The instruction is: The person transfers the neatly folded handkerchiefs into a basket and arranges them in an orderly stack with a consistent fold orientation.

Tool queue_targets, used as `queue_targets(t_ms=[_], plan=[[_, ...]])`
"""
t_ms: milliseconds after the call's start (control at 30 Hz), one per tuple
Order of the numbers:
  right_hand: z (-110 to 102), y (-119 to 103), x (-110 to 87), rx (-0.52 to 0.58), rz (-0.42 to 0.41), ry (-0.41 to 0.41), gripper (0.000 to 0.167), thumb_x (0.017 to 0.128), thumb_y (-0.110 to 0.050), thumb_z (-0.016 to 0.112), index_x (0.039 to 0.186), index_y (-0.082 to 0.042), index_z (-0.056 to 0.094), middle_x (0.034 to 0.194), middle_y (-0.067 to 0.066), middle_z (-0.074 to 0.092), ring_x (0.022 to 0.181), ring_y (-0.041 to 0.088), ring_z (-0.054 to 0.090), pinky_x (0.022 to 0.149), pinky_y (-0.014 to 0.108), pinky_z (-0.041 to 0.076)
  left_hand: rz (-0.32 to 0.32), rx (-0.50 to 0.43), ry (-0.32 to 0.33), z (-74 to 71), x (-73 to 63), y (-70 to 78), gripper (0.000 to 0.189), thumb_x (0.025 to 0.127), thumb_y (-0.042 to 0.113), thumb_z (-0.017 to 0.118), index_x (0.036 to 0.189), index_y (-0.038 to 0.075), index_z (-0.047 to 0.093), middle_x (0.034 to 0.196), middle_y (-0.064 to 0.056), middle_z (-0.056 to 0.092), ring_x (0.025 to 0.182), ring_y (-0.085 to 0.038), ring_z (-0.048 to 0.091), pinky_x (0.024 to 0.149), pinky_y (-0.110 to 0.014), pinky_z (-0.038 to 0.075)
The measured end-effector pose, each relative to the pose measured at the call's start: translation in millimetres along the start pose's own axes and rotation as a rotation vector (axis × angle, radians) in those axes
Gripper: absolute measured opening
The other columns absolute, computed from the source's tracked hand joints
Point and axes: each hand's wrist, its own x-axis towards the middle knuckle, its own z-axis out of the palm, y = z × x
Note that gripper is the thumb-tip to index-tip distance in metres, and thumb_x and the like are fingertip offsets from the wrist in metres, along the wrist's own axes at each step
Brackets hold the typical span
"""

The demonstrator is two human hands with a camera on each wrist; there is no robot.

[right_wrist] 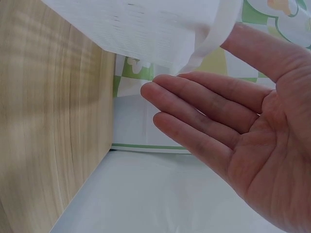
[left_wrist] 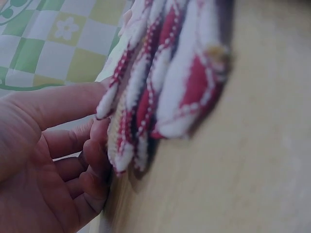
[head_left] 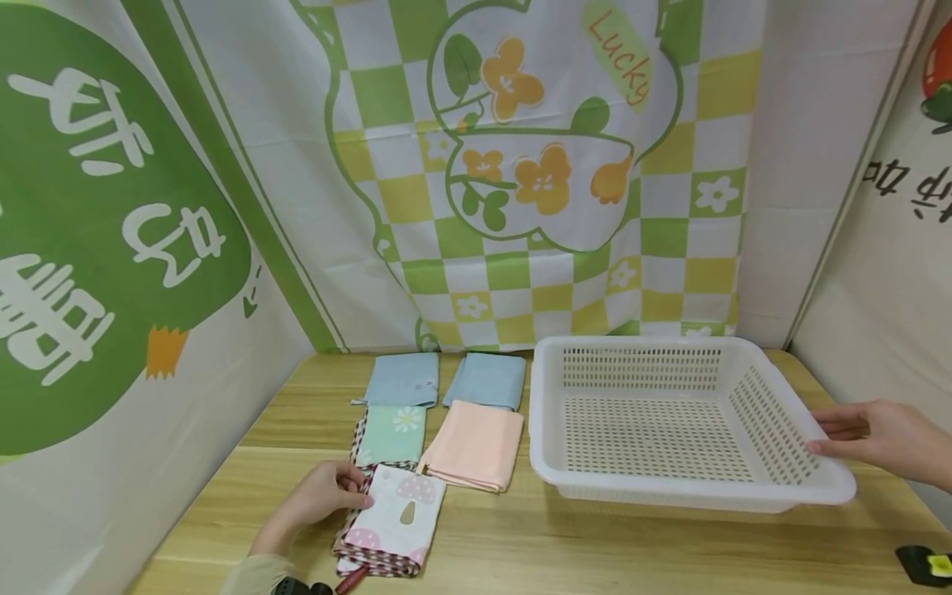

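A folded white cloth with pink mushrooms and a red-and-white checked edge lies at the front of the table. My left hand pinches its left edge, thumb on top and fingers at the side. The left wrist view shows the layered checked folds close to the fingertips. On the right is a white plastic basket with slotted walls and nothing in it. My right hand holds its right rim between thumb and fingers; in the right wrist view the other fingers extend straight below the rim.
Behind the mushroom cloth lie a folded green daisy cloth, a peach cloth and two blue cloths. A dark red stick-like thing pokes out near the front edge. Printed curtains surround the wooden table.
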Motion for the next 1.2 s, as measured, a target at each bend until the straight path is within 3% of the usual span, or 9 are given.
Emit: queue_targets(t_ms=[600, 1067, 1200], plan=[[-4, -6, -1.9, 0.005, -0.010, -0.008, 0.061, 0.082, -0.035, 0.073, 0.112, 0.015, 0.060, 0.093, 0.021, 0.071, 0.083, 0.036, 0.068, 0.060, 0.036, 0.055, 0.045, -0.006, -0.031, -1.3, 2.1, -2.9, 0.030, 0.077, 0.019, 0.078, 0.087, -0.001, 0.057, 0.077, -0.003, 0.052, 0.069, -0.012, 0.047, 0.057, -0.021, 0.041], [2, 4, 1.0, 0.011, 0.000, -0.010, 0.064, 0.080, -0.040, 0.073, 0.113, 0.014, 0.060, 0.093, 0.019, 0.071, 0.082, 0.034, 0.068, 0.060, 0.036, 0.055, 0.093, -0.081, -0.074, -4.6, 3.5, 4.4, 0.028, 0.082, 0.016, 0.074, 0.094, -0.004, 0.057, 0.083, -0.006, 0.059, 0.074, -0.012, 0.054, 0.062, -0.022, 0.048], [2, 5, 1.6, 0.009, -0.006, -0.007, 0.064, 0.081, -0.040, 0.073, 0.113, 0.014, 0.061, 0.093, 0.019, 0.071, 0.082, 0.034, 0.068, 0.061, 0.039, 0.055, 0.076, -0.112, -0.100, -5.8, 3.5, 5.1, 0.030, 0.083, 0.015, 0.072, 0.096, -0.005, 0.054, 0.075, -0.001, 0.057, 0.067, -0.008, 0.053, 0.058, -0.022, 0.046]])
